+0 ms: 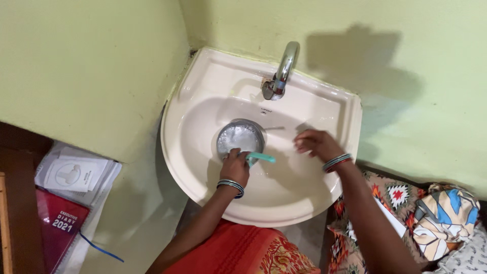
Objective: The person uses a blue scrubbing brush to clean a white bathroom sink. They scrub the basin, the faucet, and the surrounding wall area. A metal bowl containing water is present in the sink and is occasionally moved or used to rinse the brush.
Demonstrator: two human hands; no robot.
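Left hand [235, 166] grips teal plastic handle [262, 158] at round steel bowl [240, 138]

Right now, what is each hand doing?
Left hand: closed on a teal brush handle.
Right hand: holding nothing, fingers loosely curled over the sink.

This is a washing corner in a home. A cream-coloured ceramic wall basin [335, 109] with a curved chrome tap [282, 71] is fixed into the angle of two pale green painted walls [91, 66]. Just beside it, a dark wooden shelf [15, 213] holds a red hardcover diary [58, 228] and loose white papers [73, 172], ordinary household clutter.
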